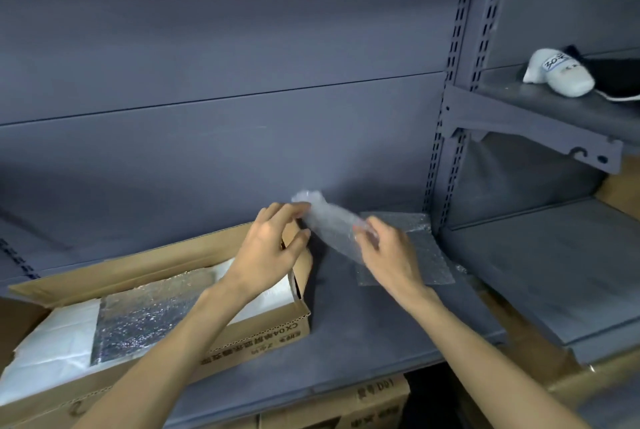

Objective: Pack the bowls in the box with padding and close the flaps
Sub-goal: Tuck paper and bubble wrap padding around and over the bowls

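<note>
Under the front edge of the grey shelf board point(346, 342), cardboard cartons point(374, 404) with printed characters show at the bottom of the view. On the board's left part sits the open cardboard box point(256, 335), its flaps standing out and its printed side facing the front edge; inside lie white padding point(52, 342) and, on top of it, a sheet of silvery bubble wrap point(145, 314). No bowl can be made out in the box. Both forearms reach in from the front. The left hand point(266, 241) hangs over the box's right rear corner, thumb and fingers curled and pinching one end of a clear piece of bubble wrap point(332, 224). The right hand point(388, 252), just to the right, pinches the other end of that piece, which is held up off the board between the two hands. Beneath the right hand, toward the board's right rear corner, a flat bubble wrap sheet point(426, 255) lies on the board. Further back rises the grey rear panel point(225, 82), with slotted uprights point(450, 116) on its right. Beyond them, on a higher shelf point(554, 106) at the right, rests a white shoe point(557, 75) beside something dark.
</note>
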The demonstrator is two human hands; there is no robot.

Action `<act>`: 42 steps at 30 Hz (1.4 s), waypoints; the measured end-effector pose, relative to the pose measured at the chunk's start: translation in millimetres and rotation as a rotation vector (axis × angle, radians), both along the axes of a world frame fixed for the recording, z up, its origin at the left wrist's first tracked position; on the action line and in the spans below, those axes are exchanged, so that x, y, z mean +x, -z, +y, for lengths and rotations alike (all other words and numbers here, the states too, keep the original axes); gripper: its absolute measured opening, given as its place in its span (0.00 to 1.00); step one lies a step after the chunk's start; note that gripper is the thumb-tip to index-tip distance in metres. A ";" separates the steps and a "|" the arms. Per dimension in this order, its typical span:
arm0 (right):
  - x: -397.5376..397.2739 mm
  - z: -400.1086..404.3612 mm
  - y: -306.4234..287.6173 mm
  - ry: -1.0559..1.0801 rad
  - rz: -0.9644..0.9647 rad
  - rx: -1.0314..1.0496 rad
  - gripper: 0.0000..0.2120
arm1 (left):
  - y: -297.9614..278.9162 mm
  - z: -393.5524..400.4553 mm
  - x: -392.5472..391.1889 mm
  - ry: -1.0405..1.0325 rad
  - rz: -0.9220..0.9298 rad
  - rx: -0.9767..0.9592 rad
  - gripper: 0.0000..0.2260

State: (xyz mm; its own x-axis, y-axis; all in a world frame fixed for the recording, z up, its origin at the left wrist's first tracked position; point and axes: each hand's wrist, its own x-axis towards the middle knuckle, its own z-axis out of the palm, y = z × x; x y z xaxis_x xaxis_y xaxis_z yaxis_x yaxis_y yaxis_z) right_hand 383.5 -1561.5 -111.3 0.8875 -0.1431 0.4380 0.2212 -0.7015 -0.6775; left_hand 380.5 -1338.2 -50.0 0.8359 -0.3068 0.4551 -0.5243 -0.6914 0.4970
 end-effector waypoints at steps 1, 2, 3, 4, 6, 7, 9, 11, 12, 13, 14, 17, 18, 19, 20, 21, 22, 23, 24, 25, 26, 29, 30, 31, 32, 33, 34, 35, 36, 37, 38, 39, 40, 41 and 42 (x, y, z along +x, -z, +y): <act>0.7 7.0 -14.9 0.001 -0.086 0.077 0.19 | -2.5 2.5 0.2 -0.003 0.032 -0.025 0.20; 0.2 15.3 -30.2 -0.004 -0.166 0.138 0.20 | -5.6 5.3 -0.1 -0.002 0.082 -0.095 0.23; -0.9 24.1 -43.8 -0.014 -0.244 0.161 0.20 | -9.5 8.0 -1.2 0.002 0.149 -0.206 0.23; -2.7 33.9 -55.0 -0.038 -0.319 0.141 0.18 | -15.5 10.5 -3.6 0.017 0.231 -0.362 0.21; -6.4 56.3 -70.9 -0.114 -0.414 -0.011 0.10 | -28.2 19.3 -7.2 0.079 0.396 -0.685 0.20; -8.4 69.3 -76.4 -0.157 -0.438 -0.108 0.07 | -33.6 26.0 -9.1 0.117 0.441 -0.784 0.23; -12.0 96.9 -81.0 -0.253 -0.491 -0.258 0.07 | -42.4 41.8 -16.3 0.119 0.442 -0.841 0.28; -15.9 123.9 -80.3 -0.367 -0.501 -0.344 0.09 | -45.6 61.7 -24.0 0.015 0.447 -0.854 0.30; -17.9 137.1 -78.3 -0.409 -0.484 -0.399 0.10 | -45.0 74.3 -27.3 -0.035 0.478 -0.883 0.31; -19.0 149.3 -75.4 -0.440 -0.474 -0.456 0.10 | -44.1 88.0 -31.4 -0.068 0.506 -0.935 0.31; -19.6 160.5 -71.6 -0.485 -0.474 -0.497 0.10 | -42.4 103.6 -35.3 -0.101 0.517 -1.002 0.30; -22.2 192.0 -59.9 -0.698 -0.410 -0.538 0.08 | -34.0 155.6 -52.1 -0.260 0.443 -1.112 0.18; -24.4 202.4 -56.1 -0.731 -0.412 -0.563 0.07 | -28.5 173.9 -59.6 -0.318 0.427 -1.084 0.15; -26.2 212.7 -51.6 -0.757 -0.416 -0.587 0.07 | -22.4 191.7 -67.8 -0.365 0.430 -1.040 0.13; -28.8 223.3 -47.8 -0.778 -0.417 -0.606 0.07 | -16.6 209.3 -76.1 -0.397 0.442 -1.000 0.12; -30.8 234.4 -44.1 -0.800 -0.408 -0.632 0.08 | -11.9 226.3 -84.1 -0.417 0.450 -0.979 0.11; -32.3 245.8 -40.6 -0.818 -0.395 -0.669 0.08 | -7.8 242.1 -90.4 -0.433 0.448 -0.973 0.13; -32.8 257.3 -37.2 -0.836 -0.380 -0.711 0.10 | -3.5 256.5 -95.9 -0.452 0.436 -0.956 0.15; -32.2 268.0 -34.3 -0.851 -0.355 -0.751 0.11 | 0.8 269.0 -99.8 -0.484 0.415 -0.902 0.18; -31.0 278.2 -32.3 -0.865 -0.317 -0.783 0.13 | 4.8 279.6 -102.6 -0.525 0.396 -0.816 0.20; -30.1 287.8 -30.8 -0.878 -0.264 -0.802 0.15 | 9.8 289.1 -104.0 -0.568 0.382 -0.720 0.21; -26.9 309.9 -26.9 -0.904 -0.018 -0.762 0.10 | 24.9 310.4 -105.7 -0.658 0.408 -0.423 0.25; -24.8 314.8 -24.7 -0.899 0.057 -0.737 0.09 | 27.9 315.0 -105.8 -0.677 0.437 -0.310 0.29; -23.0 318.3 -22.3 -0.889 0.115 -0.726 0.10 | 30.1 317.6 -106.0 -0.685 0.459 -0.205 0.34; -21.0 320.4 -19.9 -0.880 0.161 -0.721 0.13 | 31.9 318.5 -106.4 -0.684 0.465 -0.107 0.39; -19.7 321.6 -18.3 -0.875 0.198 -0.710 0.19 | 33.7 318.5 -107.3 -0.679 0.460 -0.014 0.44; -18.7 322.4 -17.9 -0.875 0.224 -0.687 0.24 | 36.0 318.3 -108.2 -0.674 0.450 0.067 0.47; -17.4 322.9 -18.6 -0.869 0.238 -0.659 0.29 | 38.1 318.4 -109.1 -0.669 0.438 0.129 0.49; -15.2 323.7 -19.6 -0.854 0.237 -0.636 0.30 | 39.8 318.6 -109.7 -0.664 0.428 0.178 0.50; -11.6 324.6 -20.3 -0.833 0.225 -0.633 0.29 | 40.9 318.4 -110.1 -0.662 0.420 0.227 0.50; -7.5 325.3 -20.6 -0.823 0.204 -0.657 0.28 | 41.8 317.9 -110.6 -0.668 0.416 0.288 0.50; -3.7 325.9 -21.1 -0.830 0.186 -0.704 0.28 | 42.1 316.3 -111.1 -0.688 0.410 0.366 0.50; 0.4 326.0 -21.1 -0.852 0.176 -0.751 0.31 | 41.8 314.7 -111.2 -0.720 0.392 0.465 0.50; 3.6 326.1 -20.5 -0.875 0.178 -0.790 0.34 | 41.0 313.9 -110.6 -0.750 0.353 0.584 0.50; 6.5 326.2 -19.2 -0.885 0.183 -0.815 0.37 | 38.6 313.6 -109.5 -0.763 0.293 0.713 0.49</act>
